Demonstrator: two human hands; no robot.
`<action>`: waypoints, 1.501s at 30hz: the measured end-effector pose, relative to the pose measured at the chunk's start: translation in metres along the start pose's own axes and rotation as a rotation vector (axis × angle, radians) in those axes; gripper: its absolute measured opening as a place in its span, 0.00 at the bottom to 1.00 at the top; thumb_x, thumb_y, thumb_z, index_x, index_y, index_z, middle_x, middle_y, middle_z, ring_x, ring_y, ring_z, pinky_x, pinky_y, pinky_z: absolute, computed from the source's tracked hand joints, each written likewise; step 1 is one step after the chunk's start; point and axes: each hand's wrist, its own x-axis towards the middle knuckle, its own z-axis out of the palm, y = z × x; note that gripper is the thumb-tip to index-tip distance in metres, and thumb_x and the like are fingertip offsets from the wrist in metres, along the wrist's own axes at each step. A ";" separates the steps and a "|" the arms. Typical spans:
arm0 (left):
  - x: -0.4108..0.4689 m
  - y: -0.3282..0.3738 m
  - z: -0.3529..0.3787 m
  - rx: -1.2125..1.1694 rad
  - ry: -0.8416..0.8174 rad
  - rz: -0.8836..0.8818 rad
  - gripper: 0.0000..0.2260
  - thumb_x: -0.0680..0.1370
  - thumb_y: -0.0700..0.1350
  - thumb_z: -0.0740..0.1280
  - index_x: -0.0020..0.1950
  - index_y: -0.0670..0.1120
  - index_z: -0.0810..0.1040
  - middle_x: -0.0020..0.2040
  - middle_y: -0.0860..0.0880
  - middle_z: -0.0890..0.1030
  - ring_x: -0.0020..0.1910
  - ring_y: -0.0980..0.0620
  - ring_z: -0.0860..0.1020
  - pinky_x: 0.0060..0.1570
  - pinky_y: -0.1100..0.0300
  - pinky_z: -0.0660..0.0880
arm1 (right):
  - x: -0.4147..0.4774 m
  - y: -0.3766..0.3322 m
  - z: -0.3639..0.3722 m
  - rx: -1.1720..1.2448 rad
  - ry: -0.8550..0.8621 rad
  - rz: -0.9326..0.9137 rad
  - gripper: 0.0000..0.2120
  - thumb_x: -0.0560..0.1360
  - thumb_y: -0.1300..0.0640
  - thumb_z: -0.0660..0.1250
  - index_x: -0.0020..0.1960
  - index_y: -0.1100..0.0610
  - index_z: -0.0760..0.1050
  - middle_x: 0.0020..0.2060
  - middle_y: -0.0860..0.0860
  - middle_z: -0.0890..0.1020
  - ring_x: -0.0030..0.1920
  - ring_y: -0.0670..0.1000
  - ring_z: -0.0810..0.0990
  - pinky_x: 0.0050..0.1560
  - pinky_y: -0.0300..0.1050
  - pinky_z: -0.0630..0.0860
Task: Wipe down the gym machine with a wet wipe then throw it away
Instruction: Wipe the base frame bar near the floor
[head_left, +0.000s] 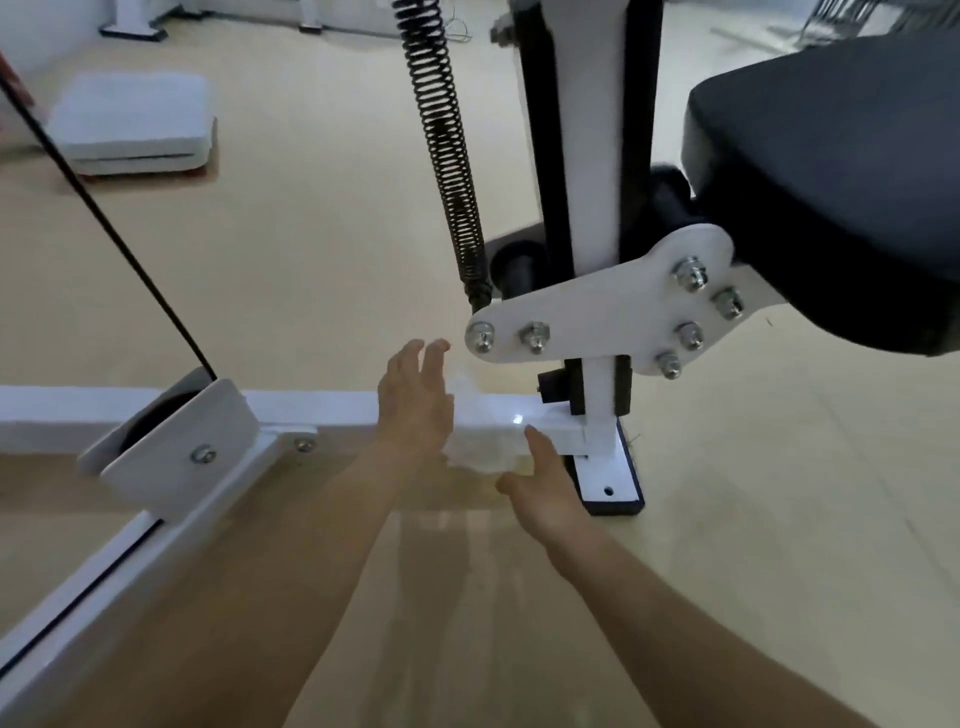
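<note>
Left hand (415, 400) reaches forward, fingers straight; right hand (543, 491) beside it, fingers loosely extended.

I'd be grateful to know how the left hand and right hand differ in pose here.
The left hand lies across the top of the white bar, fingers straight, reaching past its far edge; the right hand sits lower, on the bar's near side. The left hand borders the left edge of the wet wipe; the right hand touches its right end with one finger. Both are bare and open.
</note>
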 end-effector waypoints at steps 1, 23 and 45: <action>-0.005 -0.001 0.006 0.113 -0.039 0.079 0.27 0.77 0.46 0.67 0.74 0.44 0.63 0.74 0.42 0.62 0.72 0.41 0.62 0.69 0.51 0.58 | 0.007 -0.001 0.002 -0.084 -0.017 -0.010 0.31 0.79 0.64 0.60 0.79 0.54 0.52 0.75 0.49 0.60 0.70 0.48 0.65 0.63 0.37 0.67; -0.021 -0.101 0.002 0.648 -0.099 0.158 0.24 0.77 0.39 0.58 0.72 0.33 0.65 0.68 0.34 0.72 0.69 0.35 0.68 0.70 0.44 0.63 | 0.039 -0.001 0.050 -0.935 -0.161 -0.222 0.36 0.78 0.60 0.57 0.79 0.58 0.41 0.79 0.54 0.39 0.78 0.53 0.38 0.77 0.54 0.51; -0.037 -0.123 -0.030 0.454 -0.098 0.065 0.25 0.76 0.37 0.50 0.73 0.33 0.64 0.72 0.35 0.67 0.71 0.37 0.68 0.68 0.48 0.66 | 0.025 -0.010 0.082 -0.569 -0.253 -0.153 0.34 0.79 0.61 0.58 0.80 0.57 0.45 0.79 0.51 0.51 0.78 0.49 0.51 0.72 0.37 0.51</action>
